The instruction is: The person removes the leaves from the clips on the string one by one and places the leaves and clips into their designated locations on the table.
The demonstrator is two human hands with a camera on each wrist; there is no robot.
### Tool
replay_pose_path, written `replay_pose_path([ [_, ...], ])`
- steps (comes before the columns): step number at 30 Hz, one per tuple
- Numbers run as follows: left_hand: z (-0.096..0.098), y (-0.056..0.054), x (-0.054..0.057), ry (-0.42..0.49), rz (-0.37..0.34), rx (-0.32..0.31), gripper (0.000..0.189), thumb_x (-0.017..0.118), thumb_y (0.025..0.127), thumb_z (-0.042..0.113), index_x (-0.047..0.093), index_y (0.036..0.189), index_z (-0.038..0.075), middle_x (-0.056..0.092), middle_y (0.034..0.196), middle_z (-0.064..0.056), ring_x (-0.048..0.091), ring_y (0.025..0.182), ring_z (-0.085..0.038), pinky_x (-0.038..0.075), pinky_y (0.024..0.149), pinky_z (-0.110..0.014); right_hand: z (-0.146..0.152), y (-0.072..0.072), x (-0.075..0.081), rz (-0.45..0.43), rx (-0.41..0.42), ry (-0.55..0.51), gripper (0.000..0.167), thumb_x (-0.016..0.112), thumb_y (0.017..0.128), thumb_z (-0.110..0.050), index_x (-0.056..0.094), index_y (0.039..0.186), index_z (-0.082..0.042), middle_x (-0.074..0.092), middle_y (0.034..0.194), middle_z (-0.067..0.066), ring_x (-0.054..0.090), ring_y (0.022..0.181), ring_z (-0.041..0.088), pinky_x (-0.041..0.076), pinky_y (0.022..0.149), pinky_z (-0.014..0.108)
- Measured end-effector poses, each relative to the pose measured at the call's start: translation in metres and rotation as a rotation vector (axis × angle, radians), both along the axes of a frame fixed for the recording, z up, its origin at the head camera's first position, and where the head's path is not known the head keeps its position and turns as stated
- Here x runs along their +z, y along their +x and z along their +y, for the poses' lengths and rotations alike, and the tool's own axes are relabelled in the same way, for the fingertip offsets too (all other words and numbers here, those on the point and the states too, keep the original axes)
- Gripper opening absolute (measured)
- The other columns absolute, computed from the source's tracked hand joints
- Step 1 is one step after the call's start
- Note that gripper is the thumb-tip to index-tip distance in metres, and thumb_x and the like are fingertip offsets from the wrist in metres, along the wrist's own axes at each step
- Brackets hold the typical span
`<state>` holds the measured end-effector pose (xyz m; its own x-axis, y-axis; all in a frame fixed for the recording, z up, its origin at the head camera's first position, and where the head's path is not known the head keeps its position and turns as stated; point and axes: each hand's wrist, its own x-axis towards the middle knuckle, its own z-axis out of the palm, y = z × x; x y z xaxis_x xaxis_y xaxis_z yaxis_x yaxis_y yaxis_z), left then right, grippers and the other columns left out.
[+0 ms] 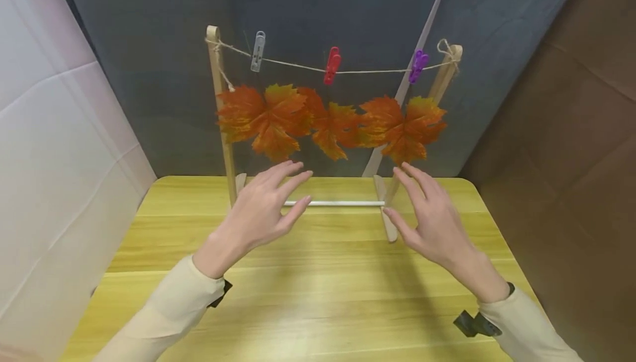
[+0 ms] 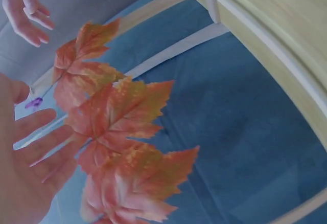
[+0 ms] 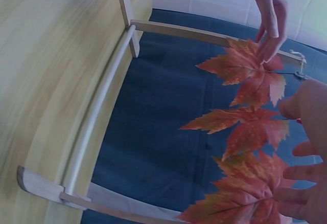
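Three orange-yellow maple leaves, the left leaf [image 1: 268, 122], middle leaf [image 1: 335, 124] and right leaf [image 1: 403, 124], hang in a row below a twine line [image 1: 293, 64]. On the twine sit a grey clothespin [image 1: 258, 51], a red clothespin [image 1: 332, 65] and a purple clothespin [image 1: 418, 66], one above each leaf. My left hand [image 1: 263, 202] is in front of and below the left leaf, fingers spread, holding nothing. Below the right leaf, my right hand [image 1: 434, 218] has its fingers extended and holds nothing. Whether fingertips touch the leaves I cannot tell.
The twine is tied between a left wooden post [image 1: 222, 113] and a right wooden post [image 1: 444, 78]. A white rod [image 1: 343, 203] joins the stand's feet on the wooden table [image 1: 308, 307]. Behind hangs dark cloth [image 1: 348, 9]; pale cloth [image 1: 59, 130] and brown cloth [image 1: 561, 147] flank it.
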<state>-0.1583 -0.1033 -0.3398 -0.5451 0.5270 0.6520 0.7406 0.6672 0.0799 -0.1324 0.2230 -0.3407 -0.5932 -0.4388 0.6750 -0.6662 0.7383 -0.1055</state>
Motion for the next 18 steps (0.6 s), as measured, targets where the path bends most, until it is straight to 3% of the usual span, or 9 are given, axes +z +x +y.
replay_pose_path([
  [6,0.021,-0.012,0.016,0.064,0.084,-0.089,0.03,0.069,0.093,0.02,0.072,0.116,0.002,0.071,0.113,-0.013,0.067,0.106,-0.031,0.056,0.09,-0.044,0.001,-0.002,0.015,0.034,0.001,-0.018,0.064,0.069,0.093,-0.027,0.049,0.145,0.004,0.054,0.141,0.028,0.054,0.126,0.046,0.046,0.099,0.06],
  [10,0.038,-0.019,0.029,0.061,0.092,-0.113,0.027,0.069,0.093,0.018,0.072,0.114,0.002,0.072,0.111,-0.011,0.067,0.105,-0.028,0.057,0.092,-0.041,0.0,-0.006,0.029,0.055,0.001,-0.051,0.067,0.075,0.086,-0.016,0.05,0.145,0.003,0.055,0.141,0.028,0.055,0.122,0.046,0.048,0.097,0.06],
  [18,0.062,-0.028,0.048,0.026,0.092,-0.134,0.028,0.067,0.095,0.02,0.071,0.115,0.002,0.072,0.113,-0.01,0.067,0.106,-0.027,0.057,0.093,-0.04,-0.002,-0.012,0.056,0.051,-0.023,-0.09,0.064,0.075,0.088,-0.017,0.051,0.145,0.002,0.054,0.143,0.024,0.054,0.126,0.044,0.047,0.101,0.057],
])
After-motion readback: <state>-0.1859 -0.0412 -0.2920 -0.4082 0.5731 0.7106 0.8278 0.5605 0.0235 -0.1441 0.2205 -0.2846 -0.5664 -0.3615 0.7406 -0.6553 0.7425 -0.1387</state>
